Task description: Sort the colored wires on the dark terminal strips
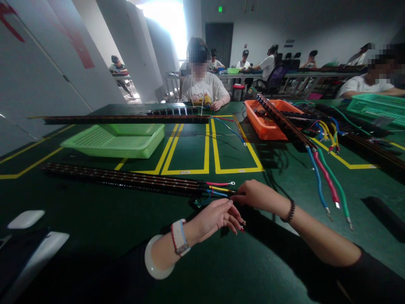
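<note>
A long black bar assembly (136, 179) with copper-coloured strips lies on the green table. Red (218, 184), yellow (220, 189) and blue (217, 193) wires come out of its right end. My right hand (261, 195) is closed in a pinch at the tip of the blue wire; its fingertips partly hide that end. Just below and to the left, my left hand (217, 217) hovers with its fingers loosely apart and nothing visible in them. A small dark green piece (197, 203) sits beside the bar's wired end.
Behind the bar is a light green basket (139, 151), with another long bar (126, 120) across it. An orange basket (268, 134) and a wired bar (284, 120) stand at right. A dark strip (384, 217) lies nearer. A co-worker (202, 86) sits opposite.
</note>
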A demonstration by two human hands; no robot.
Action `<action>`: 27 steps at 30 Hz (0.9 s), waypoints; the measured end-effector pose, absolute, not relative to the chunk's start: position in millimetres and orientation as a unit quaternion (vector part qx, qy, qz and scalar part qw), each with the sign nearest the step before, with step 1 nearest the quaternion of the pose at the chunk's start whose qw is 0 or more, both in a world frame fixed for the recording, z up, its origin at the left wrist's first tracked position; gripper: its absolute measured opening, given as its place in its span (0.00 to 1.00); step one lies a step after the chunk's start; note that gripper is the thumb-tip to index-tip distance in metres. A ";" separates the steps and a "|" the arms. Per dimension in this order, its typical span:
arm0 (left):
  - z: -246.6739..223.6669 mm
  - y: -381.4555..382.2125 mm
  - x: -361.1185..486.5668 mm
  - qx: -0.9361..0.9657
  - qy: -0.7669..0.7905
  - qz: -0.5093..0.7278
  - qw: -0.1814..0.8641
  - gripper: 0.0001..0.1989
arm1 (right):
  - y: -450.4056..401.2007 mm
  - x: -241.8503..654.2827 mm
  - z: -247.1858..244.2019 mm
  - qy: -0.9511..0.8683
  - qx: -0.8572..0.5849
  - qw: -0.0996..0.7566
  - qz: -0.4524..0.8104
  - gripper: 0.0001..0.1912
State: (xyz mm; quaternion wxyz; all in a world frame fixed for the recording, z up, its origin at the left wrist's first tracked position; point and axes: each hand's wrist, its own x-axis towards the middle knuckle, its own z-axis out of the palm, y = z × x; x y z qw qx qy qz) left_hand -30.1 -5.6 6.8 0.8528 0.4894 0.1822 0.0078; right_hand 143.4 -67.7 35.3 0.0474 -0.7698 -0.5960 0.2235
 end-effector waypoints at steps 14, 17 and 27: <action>8.8 -7.3 -28.6 0.473 0.197 0.020 0.859 0.13 | -54.8 139.8 -1.7 -0.658 -0.653 0.349 0.137 0.22; 8.6 -7.6 -28.3 0.474 0.195 0.019 0.859 0.14 | -52.0 136.8 -8.2 -0.658 -0.663 0.331 0.136 0.20; 3.8 -7.0 -27.4 0.470 0.185 0.028 0.863 0.15 | -48.1 140.0 -18.6 -0.667 -0.672 0.302 0.111 0.18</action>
